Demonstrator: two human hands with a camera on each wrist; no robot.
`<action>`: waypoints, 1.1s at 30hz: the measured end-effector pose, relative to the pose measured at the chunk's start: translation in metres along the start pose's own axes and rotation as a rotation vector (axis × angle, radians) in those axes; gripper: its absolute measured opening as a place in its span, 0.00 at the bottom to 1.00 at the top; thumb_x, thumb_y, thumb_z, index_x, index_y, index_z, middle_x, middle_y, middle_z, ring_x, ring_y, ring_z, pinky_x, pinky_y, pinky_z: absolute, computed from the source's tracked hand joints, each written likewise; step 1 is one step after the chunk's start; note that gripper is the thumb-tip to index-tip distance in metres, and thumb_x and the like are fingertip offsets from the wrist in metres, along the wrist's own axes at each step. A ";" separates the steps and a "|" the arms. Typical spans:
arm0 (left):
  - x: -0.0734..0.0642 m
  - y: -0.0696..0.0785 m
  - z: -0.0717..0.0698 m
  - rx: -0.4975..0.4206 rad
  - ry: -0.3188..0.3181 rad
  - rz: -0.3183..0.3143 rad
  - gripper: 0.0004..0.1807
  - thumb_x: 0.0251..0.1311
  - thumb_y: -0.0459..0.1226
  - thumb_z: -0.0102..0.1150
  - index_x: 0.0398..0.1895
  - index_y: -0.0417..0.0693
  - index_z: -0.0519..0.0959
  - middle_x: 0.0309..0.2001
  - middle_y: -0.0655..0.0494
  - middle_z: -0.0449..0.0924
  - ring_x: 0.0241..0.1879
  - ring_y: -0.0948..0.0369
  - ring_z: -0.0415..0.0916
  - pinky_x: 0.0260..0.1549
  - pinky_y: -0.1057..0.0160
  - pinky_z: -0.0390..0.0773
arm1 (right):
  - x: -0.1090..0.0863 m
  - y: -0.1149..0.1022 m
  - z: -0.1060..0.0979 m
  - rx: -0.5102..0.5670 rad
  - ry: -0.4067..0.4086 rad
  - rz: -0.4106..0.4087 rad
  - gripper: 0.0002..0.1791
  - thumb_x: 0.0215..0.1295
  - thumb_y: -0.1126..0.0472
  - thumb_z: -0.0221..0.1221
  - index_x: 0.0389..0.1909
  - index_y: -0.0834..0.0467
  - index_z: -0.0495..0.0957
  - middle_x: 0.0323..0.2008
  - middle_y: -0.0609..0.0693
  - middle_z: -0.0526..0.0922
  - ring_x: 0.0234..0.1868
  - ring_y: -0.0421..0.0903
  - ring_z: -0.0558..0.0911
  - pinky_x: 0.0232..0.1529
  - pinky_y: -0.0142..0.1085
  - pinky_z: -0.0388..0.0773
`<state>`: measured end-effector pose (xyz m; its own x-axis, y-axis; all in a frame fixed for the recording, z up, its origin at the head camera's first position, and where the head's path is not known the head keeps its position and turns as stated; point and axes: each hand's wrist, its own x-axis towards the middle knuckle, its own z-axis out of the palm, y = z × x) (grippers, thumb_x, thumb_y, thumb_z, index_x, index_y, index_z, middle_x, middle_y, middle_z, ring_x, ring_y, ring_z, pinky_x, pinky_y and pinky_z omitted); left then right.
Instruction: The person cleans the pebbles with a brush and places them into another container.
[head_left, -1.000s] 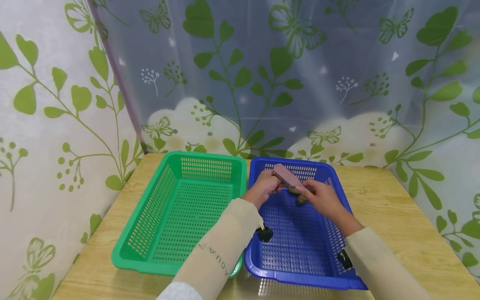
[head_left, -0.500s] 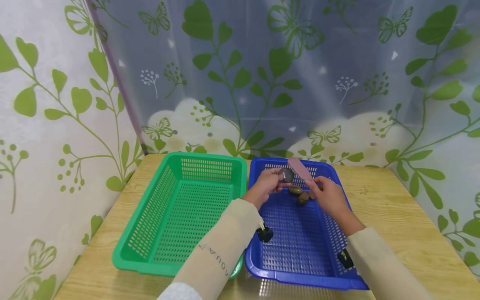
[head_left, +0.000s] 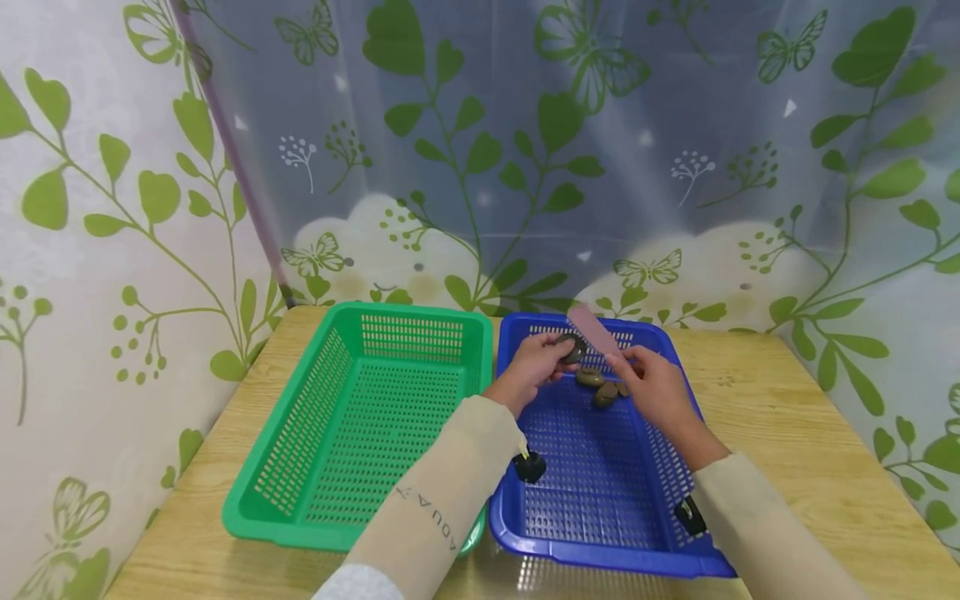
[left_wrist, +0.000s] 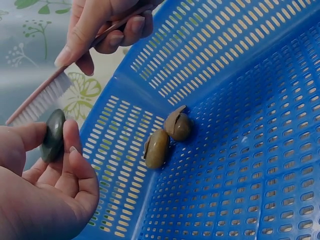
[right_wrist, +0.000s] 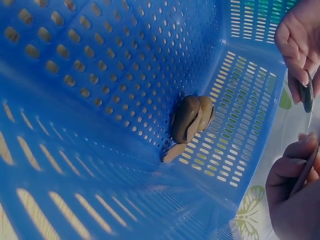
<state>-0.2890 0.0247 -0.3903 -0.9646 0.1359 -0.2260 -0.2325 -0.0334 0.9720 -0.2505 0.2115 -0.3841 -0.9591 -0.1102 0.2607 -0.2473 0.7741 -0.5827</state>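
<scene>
A pink brush slants by, perhaps touching, dark stone.

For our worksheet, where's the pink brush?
In the head view, the right hand holds the pink brush beside a dark stone, near the blue basket's far rim.

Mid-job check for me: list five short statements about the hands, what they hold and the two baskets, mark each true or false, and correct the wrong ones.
1. The right hand grips a brush. True.
2. The brush is dark blue. False: it is pink with white bristles.
3. The left hand holds a dark stone. True.
4. Brown stones lie in the blue basket. True.
5. In the head view, the blue basket is the left one of the two. False: the green basket is on the left.
</scene>
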 end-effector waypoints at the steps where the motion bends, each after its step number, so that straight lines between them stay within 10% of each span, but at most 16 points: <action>1: 0.000 0.000 0.000 0.002 0.000 0.002 0.14 0.69 0.40 0.55 0.52 0.43 0.79 0.33 0.52 0.85 0.22 0.67 0.75 0.23 0.71 0.71 | 0.000 0.000 0.000 0.003 -0.005 -0.006 0.25 0.73 0.44 0.50 0.46 0.64 0.78 0.24 0.54 0.80 0.22 0.45 0.71 0.25 0.37 0.67; 13: -0.002 0.000 -0.001 0.029 -0.013 0.019 0.17 0.69 0.31 0.51 0.60 0.41 0.76 0.41 0.44 0.85 0.22 0.67 0.73 0.24 0.72 0.72 | 0.001 0.000 0.004 0.025 -0.077 -0.060 0.21 0.72 0.46 0.54 0.41 0.62 0.78 0.17 0.45 0.69 0.18 0.44 0.65 0.22 0.36 0.62; 33: -0.002 0.002 0.001 0.003 -0.035 -0.003 0.23 0.70 0.29 0.49 0.67 0.46 0.70 0.52 0.40 0.80 0.31 0.64 0.81 0.23 0.73 0.72 | -0.001 0.001 -0.006 -0.027 -0.027 0.090 0.25 0.75 0.46 0.49 0.44 0.66 0.77 0.22 0.51 0.73 0.22 0.47 0.70 0.23 0.37 0.67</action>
<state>-0.2875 0.0254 -0.3880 -0.9589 0.1710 -0.2265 -0.2348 -0.0297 0.9716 -0.2489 0.2158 -0.3806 -0.9807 -0.0557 0.1874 -0.1565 0.7982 -0.5817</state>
